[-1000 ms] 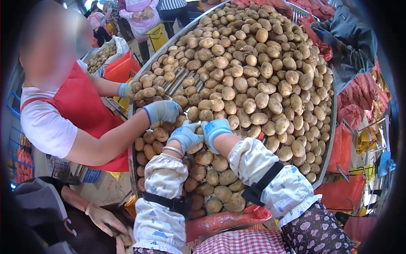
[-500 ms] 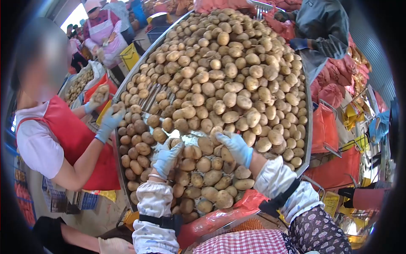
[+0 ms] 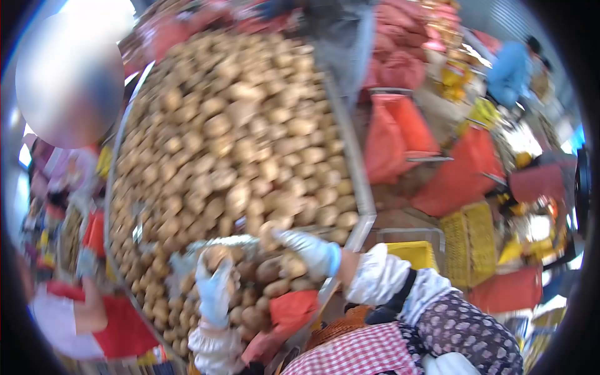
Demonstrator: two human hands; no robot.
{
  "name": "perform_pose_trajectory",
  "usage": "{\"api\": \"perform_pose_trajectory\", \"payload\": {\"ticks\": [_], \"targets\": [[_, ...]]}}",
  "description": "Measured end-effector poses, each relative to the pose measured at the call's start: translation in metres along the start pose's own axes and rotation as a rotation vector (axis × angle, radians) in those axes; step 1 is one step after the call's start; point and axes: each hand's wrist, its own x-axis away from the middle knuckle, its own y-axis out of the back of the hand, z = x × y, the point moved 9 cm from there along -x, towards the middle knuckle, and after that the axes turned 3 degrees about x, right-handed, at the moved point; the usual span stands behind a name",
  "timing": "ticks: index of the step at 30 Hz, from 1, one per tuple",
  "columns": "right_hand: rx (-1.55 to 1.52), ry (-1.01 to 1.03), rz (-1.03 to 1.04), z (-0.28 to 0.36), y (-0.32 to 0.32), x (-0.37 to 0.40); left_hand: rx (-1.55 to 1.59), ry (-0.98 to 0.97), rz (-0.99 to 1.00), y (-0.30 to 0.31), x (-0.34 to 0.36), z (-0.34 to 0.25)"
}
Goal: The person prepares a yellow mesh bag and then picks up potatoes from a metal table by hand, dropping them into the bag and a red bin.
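My left hand point(image 3: 214, 294), in a pale blue glove, is closed round a brown potato point(image 3: 218, 255) at the near end of a metal-edged table point(image 3: 357, 232) heaped with potatoes. My right hand point(image 3: 314, 251), gloved alike, reaches in from the right. Its fingertips grip another potato point(image 3: 269, 235). Between and below my hands lie several darker potatoes point(image 3: 269, 270). Motion blur softens the large pile point(image 3: 219, 144) beyond them.
Red plastic point(image 3: 294, 312) covers the table's near edge. On the right stand open red bags point(image 3: 400, 140) on frames, a yellow crate point(image 3: 469, 244) and a yellow bin point(image 3: 409, 255). A co-worker in a red apron point(image 3: 125, 325) is at the left.
The view has swung to the right, so the table sits further left and more red bags show. My left hand now has a potato in its grasp; my right hand remains on one.
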Motion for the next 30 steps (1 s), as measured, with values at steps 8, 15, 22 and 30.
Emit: {"api": "perform_pose_trajectory", "payload": {"ticks": [8, 15, 22, 30], "targets": [[-0.063, 0.486, -0.401, 0.073, 0.116, 0.161, 0.082, 0.272, 0.450, -0.270, 0.040, 0.092], [-0.319, 0.407, -0.646, 0.038, 0.222, 0.294, -0.180, 0.713, 0.859, -0.411, 0.098, 0.192], [-0.055, 0.755, -1.094, 0.275, 0.347, 0.375, 0.086, 0.209, 0.780, -0.635, -0.046, 0.122], [0.259, 0.673, -0.490, 0.147, 0.287, 0.279, -0.214, -0.537, 0.963, -0.527, 0.043, 0.135]]}}
